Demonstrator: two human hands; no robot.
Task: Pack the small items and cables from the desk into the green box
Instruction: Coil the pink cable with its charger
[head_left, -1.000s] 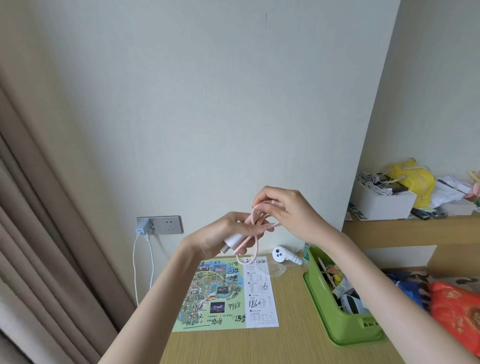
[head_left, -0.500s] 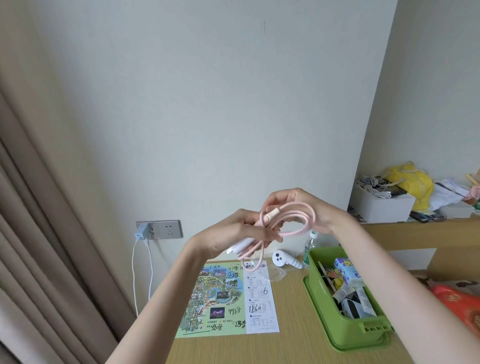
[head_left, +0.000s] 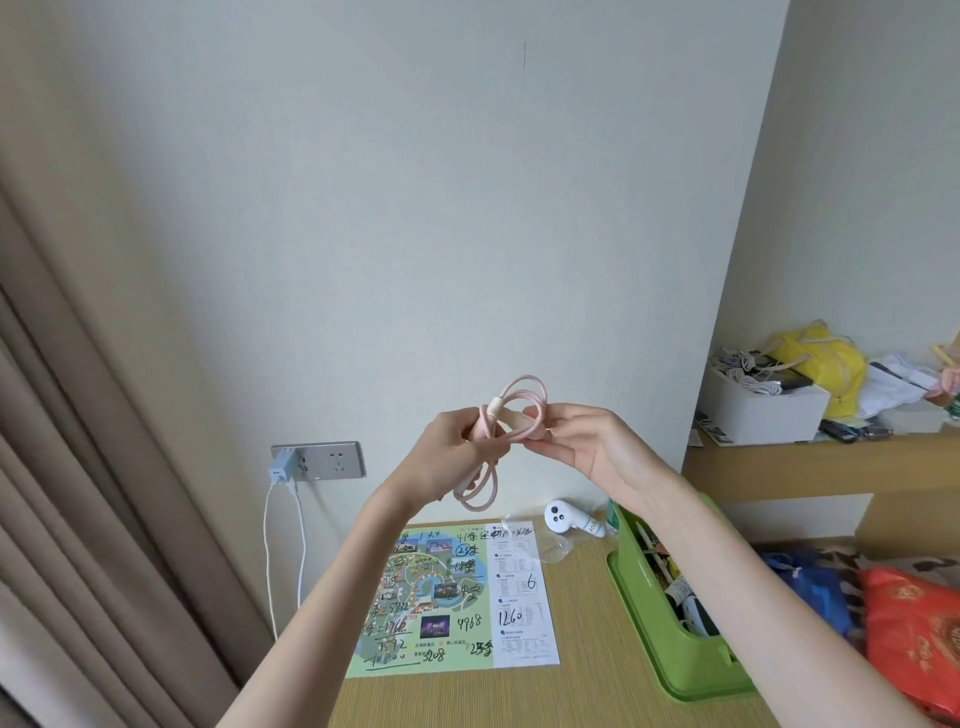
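Pink cable loop (head_left: 521, 401) has flipped above left hand (head_left: 445, 453) and right hand (head_left: 589, 441).

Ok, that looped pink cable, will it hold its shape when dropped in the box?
Probably floppy: the pink cable sags in loose loops below the left hand. Likely light: the right hand just pinches it. Untied, the coil may spring open in the green box.

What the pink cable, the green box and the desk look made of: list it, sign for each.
The pink cable: probably braided fabric sheath, matte; fine woven texture, limp loops.
The green box: moulded plastic, slight sheen; even colour, rounded rim, slotted end.
The desk: wood-look top, perhaps laminate, matte; fine straight parallel grain lines.
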